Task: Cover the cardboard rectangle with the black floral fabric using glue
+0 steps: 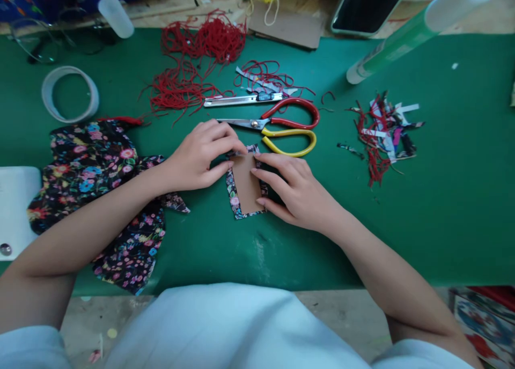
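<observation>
Brown card (247,185) is lying on a floral fabric piece (235,203) on the bench (450,208), lower margin seemingly unfolded, the left hand (204,155) touching the top corner, its grip unclear, the right hand's (295,191) fingers resting apart.

Both forearms are bare, left arm (100,219) angling in from the lower left, right arm (378,264) from the lower right. The hands pretty much meet mid-frame: left hand (205,154) has bent fingers, right hand (293,189) has loosely spread ones, tips pointing left.
</observation>
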Available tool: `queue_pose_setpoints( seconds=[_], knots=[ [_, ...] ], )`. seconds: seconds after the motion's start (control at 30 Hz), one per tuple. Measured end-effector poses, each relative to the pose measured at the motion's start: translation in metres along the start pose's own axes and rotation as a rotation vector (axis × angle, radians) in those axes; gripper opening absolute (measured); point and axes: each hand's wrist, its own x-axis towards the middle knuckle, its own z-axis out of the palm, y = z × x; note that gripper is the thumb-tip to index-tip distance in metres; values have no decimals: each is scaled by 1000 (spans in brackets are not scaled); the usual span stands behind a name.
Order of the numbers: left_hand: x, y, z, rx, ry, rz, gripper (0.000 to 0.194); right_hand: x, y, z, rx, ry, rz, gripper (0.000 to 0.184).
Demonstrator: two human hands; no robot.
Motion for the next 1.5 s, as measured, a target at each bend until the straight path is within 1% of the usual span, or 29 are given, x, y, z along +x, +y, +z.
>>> queue_pose_setpoints(
  seconds=[0.27, 0.43, 0.67, 0.83, 1.03, 1.3, 1.5],
  knots=[
    [1, 2, 1, -28, 29, 29, 16, 1, -1, -1, -14, -16, 1, 43],
    [1, 2, 1, -42, 4, -3, 16, 1, 0, -2, 22, -33, 23, 43],
    [0, 1, 1, -48, 9, 18, 16, 1, 1, -2, 32, -23, 15, 44],
    [0, 0, 2, -36, 17, 24, 15, 1, 2, -1, 8, -1, -9, 44],
    [-1, 0, 2, -23, 31, 48, 15, 1, 1, -1, -2, -24, 3, 45],
    [0, 1, 1, -1, 15, 36, 17, 1, -1, -2, -24, -21, -1, 44],
    [0, 1, 1, 2, 26, 50, 17, 2, -2, -2, -76, -14, -12, 43]
  ],
)
